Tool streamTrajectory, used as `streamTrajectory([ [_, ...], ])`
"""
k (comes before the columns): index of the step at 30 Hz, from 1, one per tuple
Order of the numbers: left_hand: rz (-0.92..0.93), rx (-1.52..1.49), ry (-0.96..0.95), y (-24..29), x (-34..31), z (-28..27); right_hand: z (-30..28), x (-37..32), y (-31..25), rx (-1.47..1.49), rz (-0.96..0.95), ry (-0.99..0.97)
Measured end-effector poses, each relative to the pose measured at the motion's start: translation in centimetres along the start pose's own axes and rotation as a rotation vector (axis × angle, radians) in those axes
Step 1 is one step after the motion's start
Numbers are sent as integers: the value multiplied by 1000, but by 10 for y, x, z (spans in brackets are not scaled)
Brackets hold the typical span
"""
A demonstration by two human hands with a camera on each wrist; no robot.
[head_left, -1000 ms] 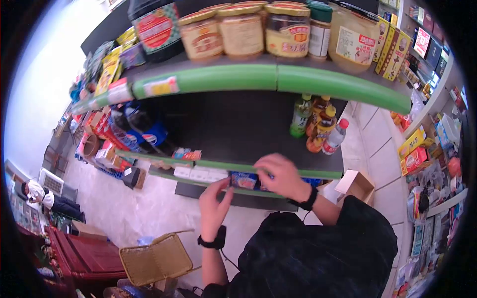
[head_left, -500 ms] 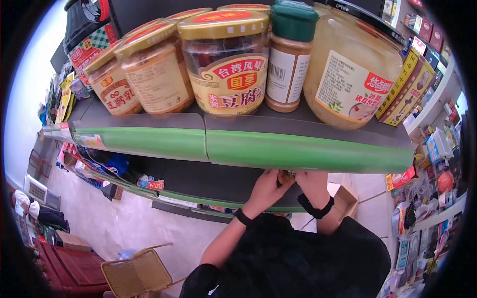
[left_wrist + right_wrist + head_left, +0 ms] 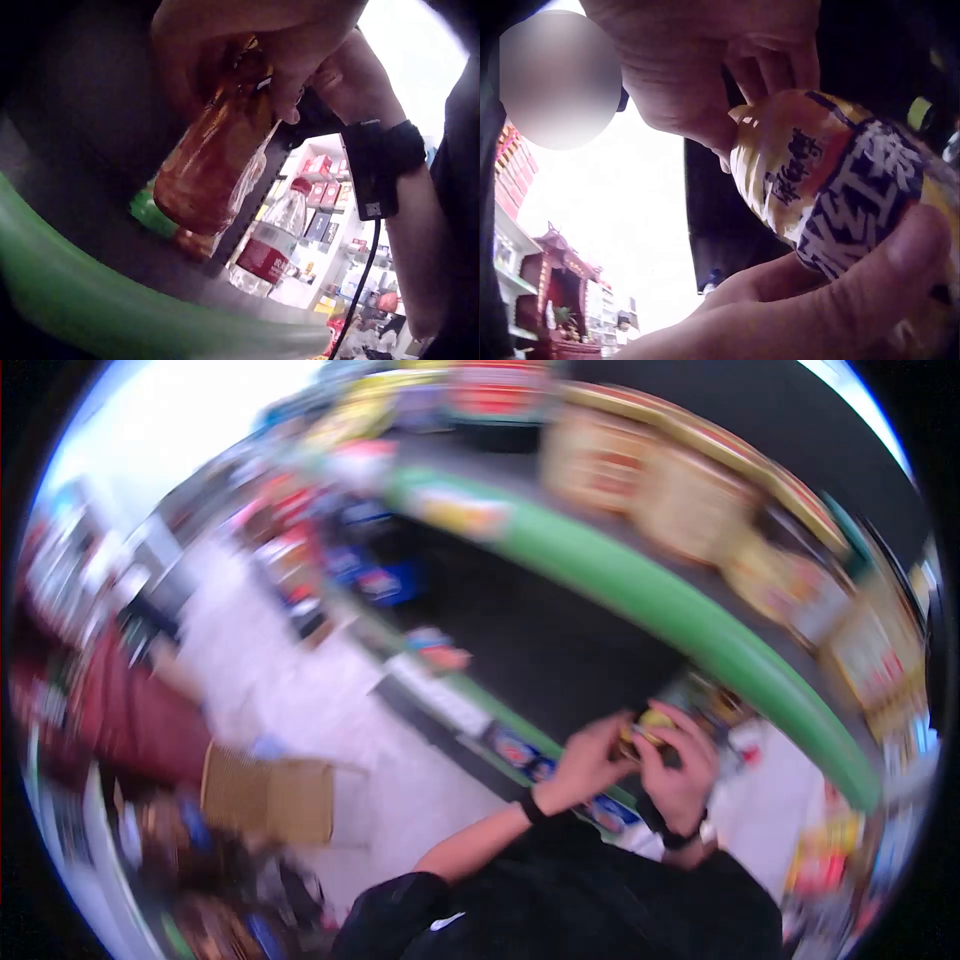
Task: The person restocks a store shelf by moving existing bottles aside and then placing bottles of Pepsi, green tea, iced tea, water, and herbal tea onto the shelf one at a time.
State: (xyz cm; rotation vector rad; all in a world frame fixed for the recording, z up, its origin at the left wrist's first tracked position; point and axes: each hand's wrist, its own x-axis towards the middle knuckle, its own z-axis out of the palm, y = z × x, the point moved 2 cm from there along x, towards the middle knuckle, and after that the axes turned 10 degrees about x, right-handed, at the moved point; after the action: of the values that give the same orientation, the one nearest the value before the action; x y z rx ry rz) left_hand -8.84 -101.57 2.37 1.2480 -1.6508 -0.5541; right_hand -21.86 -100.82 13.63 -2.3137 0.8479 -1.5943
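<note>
Both hands hold one iced tea bottle [image 3: 855, 176] with a yellow wrap label and dark blue lettering. In the left wrist view its reddish-brown lower body [image 3: 206, 176] hangs tilted over the dark shelf. My left hand [image 3: 588, 763] grips the bottle's side, its thumb [image 3: 911, 251] lying across the label in the right wrist view. Around the upper end curl the fingers of my right hand [image 3: 685, 772], which hide the cap. Close behind stand a red-capped water bottle [image 3: 274, 244] and a green bottle [image 3: 154, 214].
A green-edged upper shelf [image 3: 640, 580] carrying jars [image 3: 690, 495] overhangs the hands. Dark cola bottles [image 3: 375, 565] stand on the left of the shelf below. A woven chair [image 3: 270, 795] is on the floor at left. The head view is motion-blurred.
A second ago the hands were apart near the lower shelf edge; half a second ago they met under the upper shelf. Now both grip the iced tea bottle, and the head view has tilted.
</note>
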Motion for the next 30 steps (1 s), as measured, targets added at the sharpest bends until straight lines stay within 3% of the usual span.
streamTrajectory([
  [2, -35, -106, 71, 0, -28, -44, 34, 1, -17, 189, -26, -105],
  [4, -47, 24, 222, -23, -75, -76, 76, 0, -38, 353, 3, -266],
  [5, -180, -27, 139, -28, -96, -101, 98, -1, -54, 396, 31, -354],
  [6, -262, -102, 189, -26, -123, -129, 121, -6, -64, 441, 53, -438],
  [10, -472, 80, 487, -31, -250, -197, 217, -57, -116, 731, 280, -825],
  [12, -593, 144, 601, -23, -318, -223, 268, -96, -136, 875, 275, -1107],
  [16, -831, 199, 833, -1, -440, -244, 320, -140, -247, 958, -30, -1570],
  [22, -1166, 247, 1269, 50, -578, -241, 374, -220, -376, 977, -547, -1887],
  [30, -1123, 287, 1854, 95, -659, -243, 391, -297, -493, 1002, -860, -2172],
])
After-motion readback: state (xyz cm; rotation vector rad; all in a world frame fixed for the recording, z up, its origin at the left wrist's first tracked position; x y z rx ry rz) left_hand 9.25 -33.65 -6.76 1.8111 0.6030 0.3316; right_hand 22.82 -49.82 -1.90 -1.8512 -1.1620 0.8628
